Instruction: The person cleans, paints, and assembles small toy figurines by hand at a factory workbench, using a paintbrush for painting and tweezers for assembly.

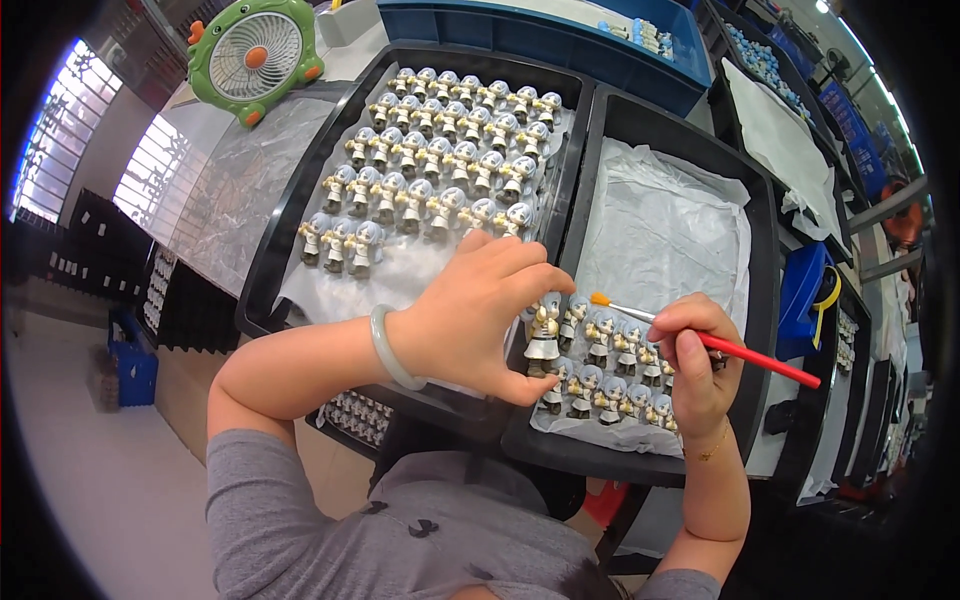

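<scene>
My left hand (478,312) pinches a small figurine (543,338) upright between thumb and fingertips. It has pale bluish-grey hair, a white-and-gold outfit and dark boots. My right hand (700,365) grips a red-handled paintbrush (765,363), its orange-yellow bristles pointing left, a little to the right of the figurine's head. Below the brush, two rows of similar figurines (611,398) lie on white sheeting in the near part of the right black tray (762,240). Beyond my left hand, several rows of figurines (435,158) fill much of the left black tray (268,265).
A green animal-shaped fan (232,88) stands at the far left of the table. Behind the trays sits a blue bin (480,30) with more small parts. Dark trays and a blue box (803,300) line the right side. Another tray of figurines (357,417) shows below my left forearm.
</scene>
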The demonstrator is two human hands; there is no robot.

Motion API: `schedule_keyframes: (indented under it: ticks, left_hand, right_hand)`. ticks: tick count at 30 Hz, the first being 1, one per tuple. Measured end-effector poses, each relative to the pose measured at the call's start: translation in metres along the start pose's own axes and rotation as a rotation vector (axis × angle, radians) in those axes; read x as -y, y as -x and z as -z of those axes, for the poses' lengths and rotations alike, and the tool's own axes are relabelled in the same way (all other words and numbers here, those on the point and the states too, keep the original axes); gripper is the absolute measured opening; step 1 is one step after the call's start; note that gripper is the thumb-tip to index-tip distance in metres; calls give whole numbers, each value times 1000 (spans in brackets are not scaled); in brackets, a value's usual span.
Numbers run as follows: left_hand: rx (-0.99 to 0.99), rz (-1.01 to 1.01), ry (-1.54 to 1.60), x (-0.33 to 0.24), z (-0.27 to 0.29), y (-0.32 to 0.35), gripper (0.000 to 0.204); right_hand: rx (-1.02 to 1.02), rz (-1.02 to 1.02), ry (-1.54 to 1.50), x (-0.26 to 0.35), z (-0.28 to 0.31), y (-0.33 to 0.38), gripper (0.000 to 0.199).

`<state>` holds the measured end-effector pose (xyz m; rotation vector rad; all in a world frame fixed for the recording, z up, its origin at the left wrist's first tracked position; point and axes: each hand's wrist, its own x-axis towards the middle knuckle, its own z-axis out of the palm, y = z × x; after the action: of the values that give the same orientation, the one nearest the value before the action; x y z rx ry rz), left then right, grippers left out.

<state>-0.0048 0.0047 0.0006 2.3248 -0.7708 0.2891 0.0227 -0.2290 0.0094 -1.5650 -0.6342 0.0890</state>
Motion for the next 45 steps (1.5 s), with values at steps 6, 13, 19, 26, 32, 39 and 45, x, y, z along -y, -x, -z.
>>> schedule_keyframes:
  ticks: [6,13,19,26,32,39,45]
  left_hand:
    - [-37,-1,-11,1,-2,1,59]
    - [6,71,-39,2,-4,4,54]
    - [-88,347,414,31,43,-11,50]
    - [237,451,26,75,66,43,57]
    - [346,251,-279,87,52,70,60]
    - [354,244,-482,71,54,60,70]
    - [226,-99,-161,8,1,-28,38]
  right_hand:
    - [148,28,176,-2,-2,-1,14]
    - [200,288,263,11,-21,-6,12]
    - [-232,24,255,-1,25,-5,16]
    - [-268,16,170,-6,25,-6,17]
    - [-211,23,177,1,25,-2,16]
    - [-238,78,112,1,29,-12,16]
    - [-286,91,83,0,40,-13,16]
